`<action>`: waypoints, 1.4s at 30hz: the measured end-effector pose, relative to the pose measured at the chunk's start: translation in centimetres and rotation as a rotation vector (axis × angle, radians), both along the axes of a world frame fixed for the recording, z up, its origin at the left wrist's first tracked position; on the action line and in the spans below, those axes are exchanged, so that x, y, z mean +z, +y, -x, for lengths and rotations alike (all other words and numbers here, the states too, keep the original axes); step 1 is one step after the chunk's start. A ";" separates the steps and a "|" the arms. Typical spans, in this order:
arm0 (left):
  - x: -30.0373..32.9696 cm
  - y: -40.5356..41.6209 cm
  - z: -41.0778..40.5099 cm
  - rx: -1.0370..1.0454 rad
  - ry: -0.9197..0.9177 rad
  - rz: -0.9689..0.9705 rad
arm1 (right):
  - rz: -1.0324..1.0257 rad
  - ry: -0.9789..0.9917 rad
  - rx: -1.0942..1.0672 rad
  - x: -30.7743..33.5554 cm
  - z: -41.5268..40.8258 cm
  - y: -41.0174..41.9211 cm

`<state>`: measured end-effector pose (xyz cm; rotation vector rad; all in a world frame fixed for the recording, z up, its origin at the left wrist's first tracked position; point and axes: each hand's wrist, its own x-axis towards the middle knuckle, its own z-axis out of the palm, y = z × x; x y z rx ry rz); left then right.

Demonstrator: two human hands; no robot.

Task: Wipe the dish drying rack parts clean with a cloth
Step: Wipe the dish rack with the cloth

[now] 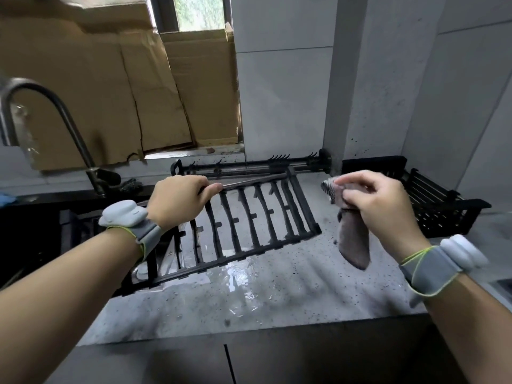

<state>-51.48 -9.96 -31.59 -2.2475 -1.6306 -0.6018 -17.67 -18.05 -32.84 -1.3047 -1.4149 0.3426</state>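
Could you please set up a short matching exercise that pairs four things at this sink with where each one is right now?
Things:
1. slatted rack panel
2. cloth
3. black basket
4. faucet

Places:
A. on the counter in the right corner
B. dangling from the right hand
C. gripped at its top rail by the left hand
D. arching up at the far left

Pairs: 1-C, 2-B, 3-A, 4-D
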 end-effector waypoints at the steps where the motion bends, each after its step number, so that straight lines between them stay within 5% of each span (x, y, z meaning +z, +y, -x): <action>1: 0.1 -0.2 -0.3 -0.018 0.019 -0.038 | -0.025 0.011 0.019 0.6 0.3 0.1; 15: -1.2 -2.2 -1.6 -0.371 0.083 -0.370 | -0.133 -0.045 0.014 3.3 1.8 1.3; 19: -1.8 -2.7 -2.2 -0.391 0.022 -0.422 | 0.048 -0.306 -0.002 1.0 2.1 3.1; 22: -2.3 -3.0 -2.0 -0.400 0.051 -0.468 | 0.203 -0.316 -0.097 -0.3 1.3 3.9; 29: -3.0 -3.2 -1.7 -0.370 0.025 -0.531 | 0.371 0.075 0.011 -1.0 2.3 4.3; 33: -4.1 -2.9 -1.8 -0.360 0.025 -0.487 | 0.318 0.243 -0.027 -2.0 3.2 4.6; 38: -5.2 -2.9 -2.3 -0.302 0.111 -0.450 | 0.169 0.689 0.082 -2.1 4.2 4.8; 42: -5.7 -3.3 -2.9 -0.264 0.079 -0.471 | 0.099 0.751 0.173 -2.1 4.3 4.5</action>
